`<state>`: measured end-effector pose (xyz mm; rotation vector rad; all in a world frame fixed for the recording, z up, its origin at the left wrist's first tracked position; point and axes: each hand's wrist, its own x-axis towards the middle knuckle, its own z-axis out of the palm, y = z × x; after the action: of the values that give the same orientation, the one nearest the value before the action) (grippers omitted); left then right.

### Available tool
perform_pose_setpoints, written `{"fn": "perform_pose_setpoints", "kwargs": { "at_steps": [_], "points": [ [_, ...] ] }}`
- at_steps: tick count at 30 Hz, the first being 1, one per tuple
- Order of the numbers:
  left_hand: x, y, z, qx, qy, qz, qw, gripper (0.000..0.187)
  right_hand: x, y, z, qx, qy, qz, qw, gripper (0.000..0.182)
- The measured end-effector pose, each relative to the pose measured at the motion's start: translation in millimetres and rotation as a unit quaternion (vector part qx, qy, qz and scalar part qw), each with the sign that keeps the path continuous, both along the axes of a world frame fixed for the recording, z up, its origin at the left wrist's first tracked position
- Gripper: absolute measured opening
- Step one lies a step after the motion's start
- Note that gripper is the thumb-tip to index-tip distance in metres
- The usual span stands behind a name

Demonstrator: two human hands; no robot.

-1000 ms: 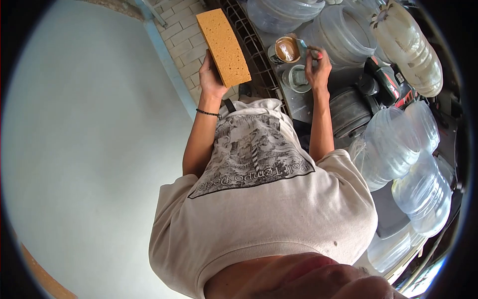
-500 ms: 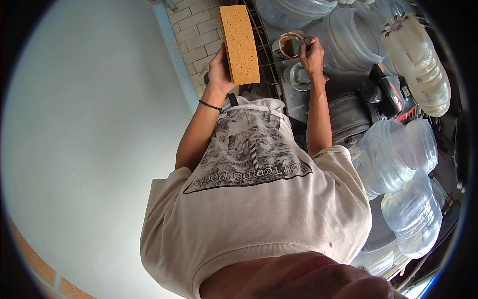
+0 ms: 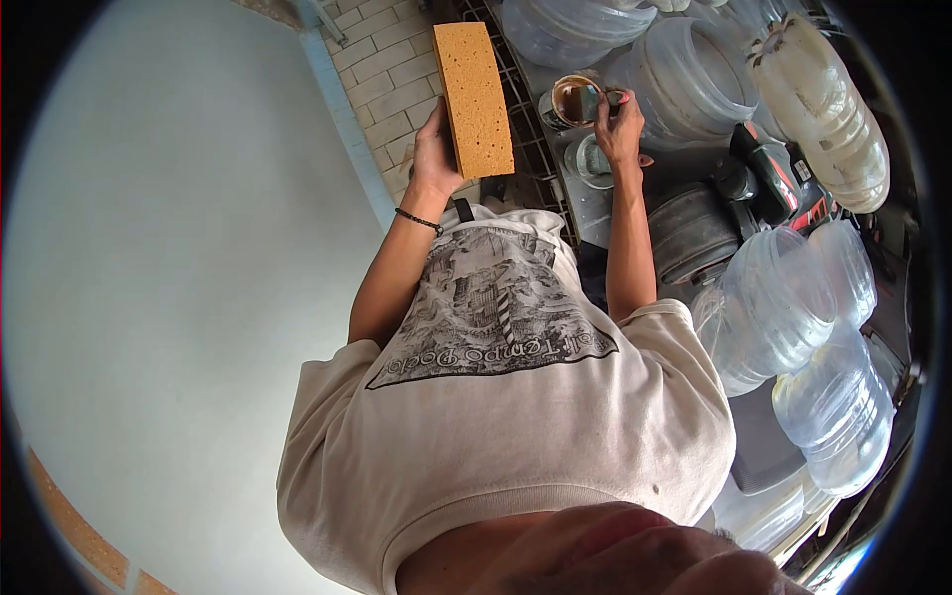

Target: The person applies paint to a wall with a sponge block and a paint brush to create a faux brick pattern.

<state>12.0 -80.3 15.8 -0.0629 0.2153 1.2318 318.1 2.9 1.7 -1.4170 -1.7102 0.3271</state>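
While left hand [image 3: 434,154] grips block [image 3: 477,100], right hand [image 3: 621,137] pinches brush [image 3: 587,105] over cup [image 3: 549,113]; forearms [image 3: 632,233] outstretched.

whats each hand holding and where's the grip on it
The left hand holds the orange block by its side, near the lower end, fingers partly hidden. The right hand grips what looks like a brush by its handle.
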Motion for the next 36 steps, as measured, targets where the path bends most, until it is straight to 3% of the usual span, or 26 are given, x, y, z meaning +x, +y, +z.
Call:
{"fn": "perform_pose_setpoints", "kwargs": {
  "at_steps": [19,23,27,30,36],
  "points": [
    [-4,11,-4,0.002,-0.029,-0.061,0.998,0.055,-1,1,-21,-0.012,-0.01,-0.067,0.998,0.02],
    [-6,13,-1,0.01,-0.044,-0.08,0.996,0.053,-2,-8,-12,0.061,0.02,-0.124,0.99,0.02],
    [-4,16,-2,-0.002,-0.031,-0.084,0.996,0.052,6,-16,-17,0.004,0.116,-0.217,0.969,0.021],
    [-3,20,-1,-0.007,0.0,-0.086,0.996,0.053,3,-26,-23,0.056,0.082,-0.284,0.954,0.019],
    [1,26,-5,0.033,0.008,-0.129,0.991,0.055,6,-34,-44,0.033,0.379,-0.241,0.893,0.017]
  ]
}}
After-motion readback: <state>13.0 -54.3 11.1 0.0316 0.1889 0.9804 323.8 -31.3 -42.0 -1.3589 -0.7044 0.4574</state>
